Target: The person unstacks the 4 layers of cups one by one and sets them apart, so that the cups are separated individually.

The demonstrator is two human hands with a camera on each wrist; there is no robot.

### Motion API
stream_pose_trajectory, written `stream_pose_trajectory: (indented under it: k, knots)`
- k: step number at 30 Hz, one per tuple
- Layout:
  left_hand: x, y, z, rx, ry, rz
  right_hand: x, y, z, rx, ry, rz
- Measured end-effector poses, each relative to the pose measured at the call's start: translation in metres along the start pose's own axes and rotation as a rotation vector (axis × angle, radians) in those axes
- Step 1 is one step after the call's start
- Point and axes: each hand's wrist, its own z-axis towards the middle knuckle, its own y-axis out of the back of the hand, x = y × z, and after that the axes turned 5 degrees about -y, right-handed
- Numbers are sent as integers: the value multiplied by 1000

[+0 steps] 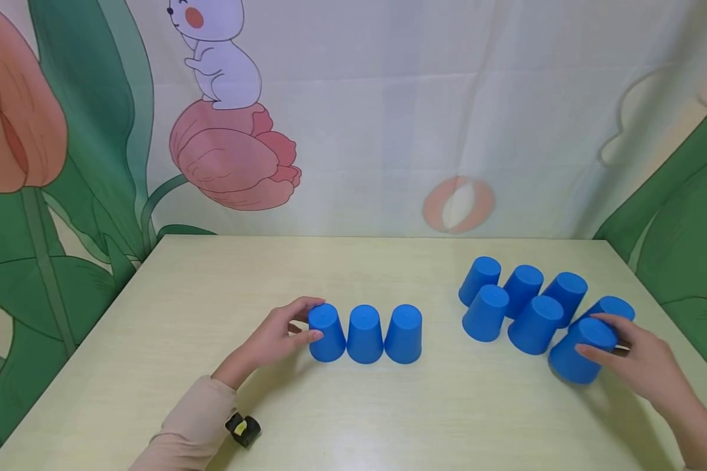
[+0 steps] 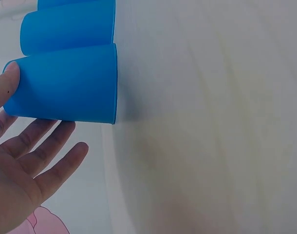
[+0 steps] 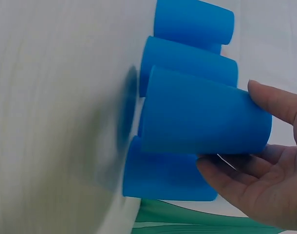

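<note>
Three upside-down blue cups stand in a row at the middle of the table. My left hand [image 1: 283,333] grips the leftmost cup [image 1: 325,337] near its top, thumb on the near side and fingers behind it. The middle cup [image 1: 364,335] and the right cup [image 1: 403,335] stand close beside it. Farther right, my right hand [image 1: 648,360] holds another upside-down blue cup [image 1: 579,356] between thumb and fingers. In the right wrist view, that held cup [image 3: 202,112] has its rim slightly off the table, with a shadow under it.
Several more upside-down blue cups stand in two slanting rows at the right, among them a front cup [image 1: 535,327] and a back cup [image 1: 481,278]. A black strapped device [image 1: 244,430] sits by the left sleeve. A printed curtain [image 1: 359,131] hangs behind the table [image 1: 389,418].
</note>
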Motion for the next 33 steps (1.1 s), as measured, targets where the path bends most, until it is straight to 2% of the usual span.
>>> stream_pose_trajectory:
  k: [13, 16, 19, 22, 25, 31, 33]
  knots:
    - [2, -1, 0, 5, -7, -2, -2, -6, 11, -19, -17, -20]
    - [3, -1, 1, 4, -9, -9, -1, -8, 11, -76, 4, -21]
    - [3, 0, 1, 5, -9, -11, 1, -9, 12, -174, 26, -29]
    - [2, 0, 1, 6, -10, -5, 9, -8, 9, -234, 40, 0]
    - [1, 0, 0, 5, -14, 3, 22, -8, 5, -255, 57, 40]
    - [1, 0, 0, 2, -19, 5, 54, -14, -4, -231, 158, 88]
    - [1, 0, 0, 1, -18, 5, 64, -16, -7, -194, 193, 108]
